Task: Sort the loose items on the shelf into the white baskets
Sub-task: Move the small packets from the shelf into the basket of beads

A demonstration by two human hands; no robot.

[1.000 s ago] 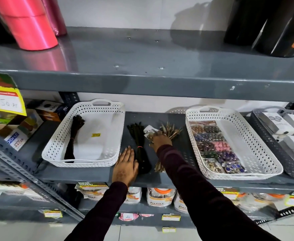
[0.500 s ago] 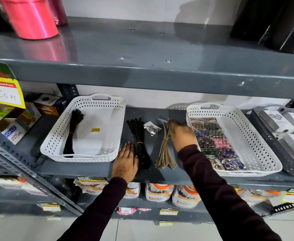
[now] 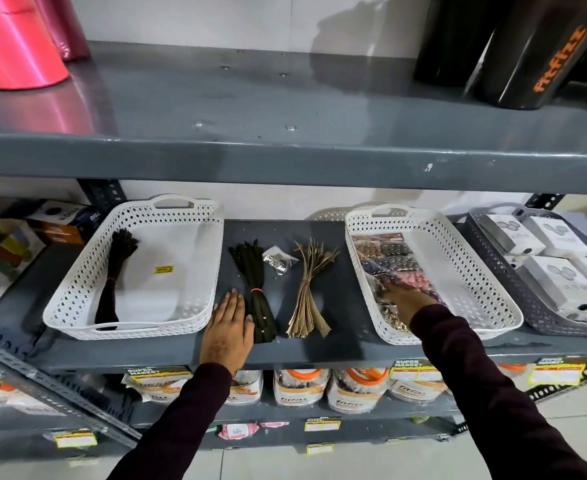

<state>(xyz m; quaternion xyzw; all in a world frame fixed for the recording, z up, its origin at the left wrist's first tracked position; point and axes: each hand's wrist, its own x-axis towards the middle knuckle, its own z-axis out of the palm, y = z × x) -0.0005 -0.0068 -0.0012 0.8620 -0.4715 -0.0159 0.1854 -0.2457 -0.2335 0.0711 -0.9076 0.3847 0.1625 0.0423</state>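
Note:
Two white baskets stand on the grey shelf. The left basket point(image 3: 77, 282) holds one black bundle point(image 3: 115, 271). The right basket point(image 3: 475, 271) holds several clear packets of coloured beads point(image 3: 389, 251). Between the baskets lie a black bundle with a red band point(image 3: 254, 282), a small clear packet point(image 3: 278, 259) and a tan bundle point(image 3: 309, 299). My left hand point(image 3: 228, 327) rests flat on the shelf, touching the banded bundle's left side. My right hand point(image 3: 403, 303) reaches into the right basket, fingertips down among the packets; whether it grips one is hidden.
A grey basket point(image 3: 493, 258) of white boxes point(image 3: 562, 282) stands right of the white basket. Small cartons point(image 3: 8, 265) crowd the far left. The upper shelf's edge point(image 3: 285, 150) hangs low above the baskets. Jars sit on the shelf below point(image 3: 302, 389).
My right hand left the tan bundle and moved right into the right basket. The tan bundle now lies straight on the shelf. My left hand stayed put.

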